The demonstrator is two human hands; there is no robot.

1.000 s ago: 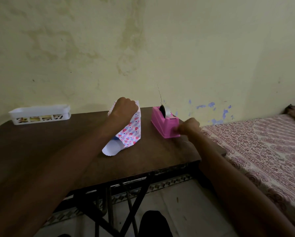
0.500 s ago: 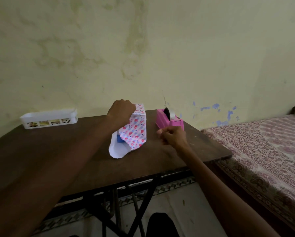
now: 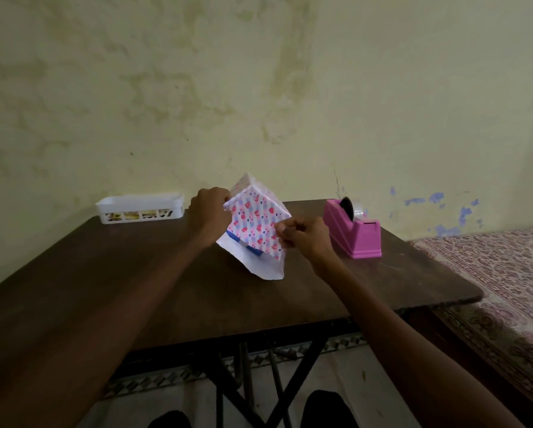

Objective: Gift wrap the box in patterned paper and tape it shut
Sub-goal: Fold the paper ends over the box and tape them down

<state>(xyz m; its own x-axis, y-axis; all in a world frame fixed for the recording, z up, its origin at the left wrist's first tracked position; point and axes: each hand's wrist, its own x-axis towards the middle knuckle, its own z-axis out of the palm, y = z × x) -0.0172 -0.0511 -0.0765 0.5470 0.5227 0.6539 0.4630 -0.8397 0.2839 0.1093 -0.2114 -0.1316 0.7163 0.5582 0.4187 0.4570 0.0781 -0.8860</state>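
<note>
pink-hearted paper (image 3: pixel 254 223) wraps the box (image 3: pixel 256 251) mid-frame, lower end unsealed; left hand (image 3: pixel 211 211) grips it, right hand (image 3: pixel 302 239) pinches its edge, perhaps with tape.

Two hands (image 3: pixel 211 211) (image 3: pixel 305 239), one box (image 3: pixel 254 250), one patterned paper (image 3: pixel 256 216), one tape dispenser (image 3: pixel 356 233), one basket (image 3: pixel 140 208)

paper (image 3: pixel 256 223): white, pink-red hearts | box (image 3: pixel 254 250): blue | tape dispenser (image 3: pixel 356 239): pink | basket (image 3: pixel 138 205): white | table (image 3: pixel 166 273): dark brown

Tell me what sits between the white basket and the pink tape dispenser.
Head view: the partly wrapped box, tilted, gripped by the left hand; the right hand touches its right edge.
</note>
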